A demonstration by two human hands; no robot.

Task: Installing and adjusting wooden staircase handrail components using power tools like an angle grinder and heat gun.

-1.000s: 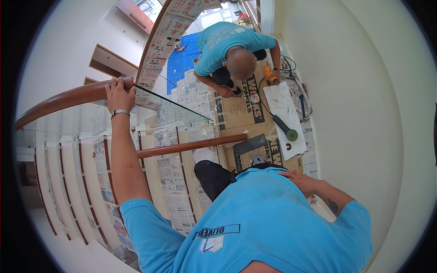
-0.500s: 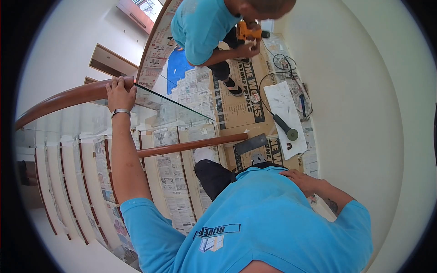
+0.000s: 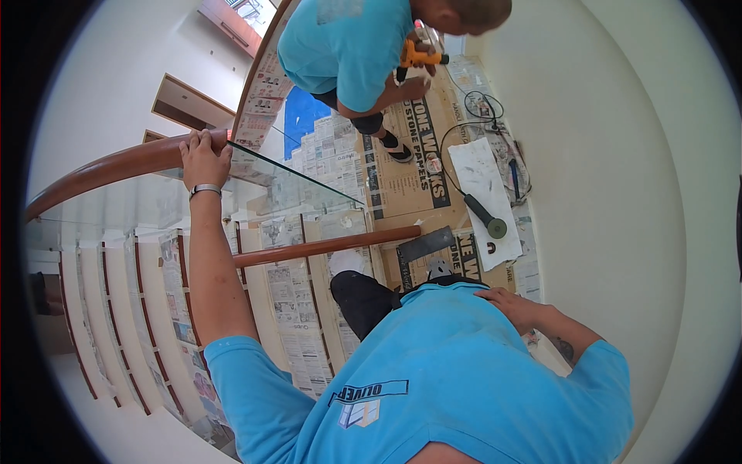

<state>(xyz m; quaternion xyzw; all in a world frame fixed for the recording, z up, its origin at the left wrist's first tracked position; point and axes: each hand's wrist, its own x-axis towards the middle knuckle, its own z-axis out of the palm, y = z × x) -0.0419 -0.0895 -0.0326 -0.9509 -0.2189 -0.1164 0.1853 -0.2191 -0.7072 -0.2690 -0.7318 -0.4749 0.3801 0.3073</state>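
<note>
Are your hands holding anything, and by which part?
The left hand lies over the curved brown handrail near its end; grip firmness cannot be told. The right hand rests against the blue shirt, nothing visible in it.

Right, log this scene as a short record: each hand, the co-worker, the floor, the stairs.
Left hand: over the brown handrail, near its end
Right hand: resting against the turquoise shirt, at the waist
Co-worker: leaning, holding a yellow drill
Floor: green angle grinder on a white sheet
Stairs: newspaper on the treads
</note>
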